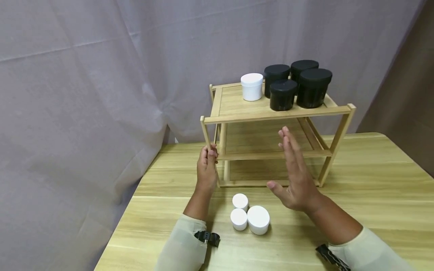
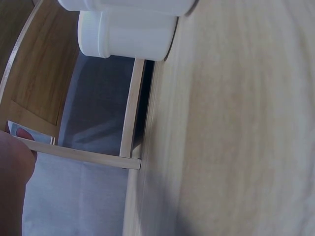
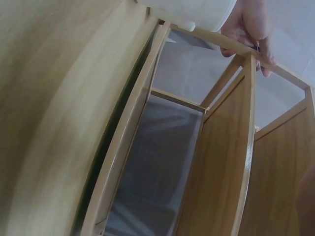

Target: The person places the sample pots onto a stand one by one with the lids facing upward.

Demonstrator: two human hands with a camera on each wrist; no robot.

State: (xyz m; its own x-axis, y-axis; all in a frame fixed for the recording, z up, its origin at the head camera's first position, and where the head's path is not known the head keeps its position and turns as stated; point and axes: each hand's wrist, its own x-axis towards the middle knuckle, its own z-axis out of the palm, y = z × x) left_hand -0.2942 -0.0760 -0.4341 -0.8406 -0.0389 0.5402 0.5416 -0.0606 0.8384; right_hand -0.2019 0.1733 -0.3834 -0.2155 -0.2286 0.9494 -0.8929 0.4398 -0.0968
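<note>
A wooden shelf rack (image 1: pixel 271 117) with tiers stands on the table. My left hand (image 1: pixel 207 171) grips its front left leg near the middle tier, fingers curled round the post; the right wrist view also shows this left hand (image 3: pixel 248 24) on the wooden post. My right hand (image 1: pixel 298 184) is raised before the rack's right part, fingers straight and thumb spread, holding nothing. Between my forearms, two small white jars (image 1: pixel 239 219) and a larger white jar (image 1: pixel 258 219) stand close together on the table. White jars (image 2: pixel 140 34) also show large at the top of the left wrist view.
On the rack's top tier stand a white lidded jar (image 1: pixel 252 88) and several black jars (image 1: pixel 283 96). The lower tiers show bare wood. A grey curtain (image 1: pixel 101 94) hangs behind the wooden table (image 1: pixel 162 226), whose left edge runs beside it.
</note>
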